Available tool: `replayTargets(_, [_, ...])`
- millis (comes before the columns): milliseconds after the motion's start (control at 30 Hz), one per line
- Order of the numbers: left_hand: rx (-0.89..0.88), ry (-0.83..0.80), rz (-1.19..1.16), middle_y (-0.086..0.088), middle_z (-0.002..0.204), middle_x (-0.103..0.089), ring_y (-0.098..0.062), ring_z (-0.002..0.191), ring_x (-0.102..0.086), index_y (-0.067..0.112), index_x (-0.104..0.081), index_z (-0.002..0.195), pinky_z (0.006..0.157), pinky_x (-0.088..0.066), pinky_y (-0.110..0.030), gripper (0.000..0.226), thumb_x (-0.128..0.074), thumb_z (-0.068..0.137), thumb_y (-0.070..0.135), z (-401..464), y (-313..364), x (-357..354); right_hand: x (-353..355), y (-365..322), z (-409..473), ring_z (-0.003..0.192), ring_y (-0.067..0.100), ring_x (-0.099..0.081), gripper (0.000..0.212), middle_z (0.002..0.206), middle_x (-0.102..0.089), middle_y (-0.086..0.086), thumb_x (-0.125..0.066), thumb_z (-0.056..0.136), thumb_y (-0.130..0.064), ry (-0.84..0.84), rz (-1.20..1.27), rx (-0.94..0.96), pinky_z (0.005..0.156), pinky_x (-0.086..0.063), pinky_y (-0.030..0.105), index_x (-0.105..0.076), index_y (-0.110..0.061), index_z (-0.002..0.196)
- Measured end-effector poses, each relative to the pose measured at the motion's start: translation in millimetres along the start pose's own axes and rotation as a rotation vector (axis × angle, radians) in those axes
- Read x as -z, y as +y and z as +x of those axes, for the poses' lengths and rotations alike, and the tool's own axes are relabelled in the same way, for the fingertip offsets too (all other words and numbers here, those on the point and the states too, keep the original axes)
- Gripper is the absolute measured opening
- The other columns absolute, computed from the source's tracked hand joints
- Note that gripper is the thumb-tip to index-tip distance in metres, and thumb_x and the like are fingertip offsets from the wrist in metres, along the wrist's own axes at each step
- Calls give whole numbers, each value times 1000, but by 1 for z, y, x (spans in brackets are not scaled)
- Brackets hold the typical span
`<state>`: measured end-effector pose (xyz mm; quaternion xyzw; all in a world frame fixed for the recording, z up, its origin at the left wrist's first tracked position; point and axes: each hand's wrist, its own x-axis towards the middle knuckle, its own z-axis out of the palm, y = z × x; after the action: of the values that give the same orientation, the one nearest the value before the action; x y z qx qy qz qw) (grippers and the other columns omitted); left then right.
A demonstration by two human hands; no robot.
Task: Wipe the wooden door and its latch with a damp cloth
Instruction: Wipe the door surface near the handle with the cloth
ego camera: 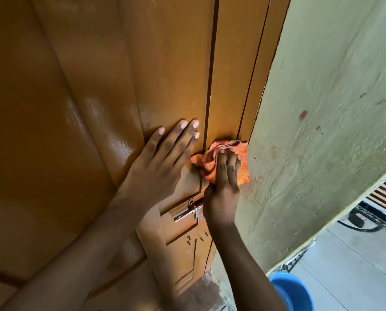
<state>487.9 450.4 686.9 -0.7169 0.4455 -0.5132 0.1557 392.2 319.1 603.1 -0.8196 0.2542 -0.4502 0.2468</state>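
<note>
A glossy brown wooden door (97,86) fills the left and middle of the view. My left hand (163,160) lies flat on it with fingers straight, just left of the gap at the door's edge. My right hand (223,189) presses a crumpled orange cloth (212,160) against the door frame (230,97), fingers laid over the cloth. Below both hands a shiny metal latch bolt (186,213) runs across the door's edge; its right end is hidden behind my right wrist.
A rough pale green wall (322,108) stands right of the frame. A blue bucket (293,290) sits on the grey tiled floor (356,265) at the bottom right. A slatted grille and a dark cable (362,221) lie farther right.
</note>
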Motion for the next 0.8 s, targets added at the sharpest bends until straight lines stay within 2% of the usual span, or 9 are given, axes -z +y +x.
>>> replayTargets(67, [1, -3, -5, -15, 176, -12, -31, 162, -16, 7, -15, 169, 129, -11, -49, 74, -46, 105, 28, -1, -1, 0, 5, 12, 7, 143, 51, -44, 56, 160, -41, 25, -43, 97, -7, -20, -47, 69, 108, -49, 54, -47, -2, 152])
replayTargets(133, [0, -6, -15, -15, 176, -11, -31, 162, -15, 7, -15, 169, 129, -11, -49, 75, -47, 105, 28, -1, -1, 0, 6, 19, 25, 127, 46, -63, 50, 158, -47, 21, -54, 99, -13, -2, -38, 21, 92, -63, 48, -53, -5, 148])
replayTargets(233, [-1, -8, -8, -15, 176, -11, -31, 162, -16, 7, -15, 169, 129, -11, -49, 72, -44, 106, 28, -1, 0, 0, 2, 10, 33, 131, 42, -61, 53, 159, -46, 18, -59, 98, -25, 19, 23, -99, 99, -60, 48, -53, -6, 147])
replayTargets(300, [1, -1, -5, -16, 176, -12, -31, 162, -17, 7, -15, 169, 128, -12, -49, 71, -43, 107, 28, -1, 0, 0, 1, 1, 17, 146, 49, -41, 58, 161, -42, 22, -60, 94, -8, -2, -12, -35, 112, -46, 54, -49, -3, 151])
replayTargets(367, [-4, -2, -3, -16, 176, -13, -32, 162, -17, 7, -16, 169, 129, -12, -50, 71, -44, 106, 29, -1, -1, 0, 4, 0, 1, 149, 53, -30, 66, 161, -40, 24, -56, 87, 9, -28, -59, 75, 105, -39, 45, -47, 0, 152])
replayTargets(467, [-3, -12, -10, -16, 176, -13, -32, 162, -17, 7, -17, 169, 129, -10, -50, 73, -46, 105, 29, -1, -1, 2, 8, 7, 11, 142, 51, -47, 59, 156, -48, 23, -39, 92, -13, -20, -5, 55, 106, -50, 49, -52, -3, 148])
replayTargets(600, [-7, -25, -10, -16, 176, -11, -32, 162, -16, 7, -16, 169, 129, -10, -50, 73, -44, 105, 30, -1, -1, 3, 7, -2, 37, 110, 36, -72, 57, 134, -68, 18, -36, 89, -27, 88, 118, -153, 89, -63, 42, -59, -10, 138])
replayTargets(700, [-1, -17, -18, -17, 176, -11, -32, 162, -16, 6, -15, 169, 129, -10, -50, 71, -40, 106, 28, 0, -2, 3, 3, -10, 18, 141, 49, -49, 55, 154, -51, 21, -49, 93, -11, 34, 33, -67, 106, -51, 48, -53, -5, 147])
replayTargets(800, [-7, -25, -20, -17, 176, -10, -33, 162, -13, 5, -13, 169, 129, -9, -50, 69, -35, 107, 27, 0, -2, 5, 8, 3, 1, 147, 54, -34, 61, 159, -43, 25, -47, 89, 0, -51, -130, 136, 97, -53, 50, -49, -1, 150])
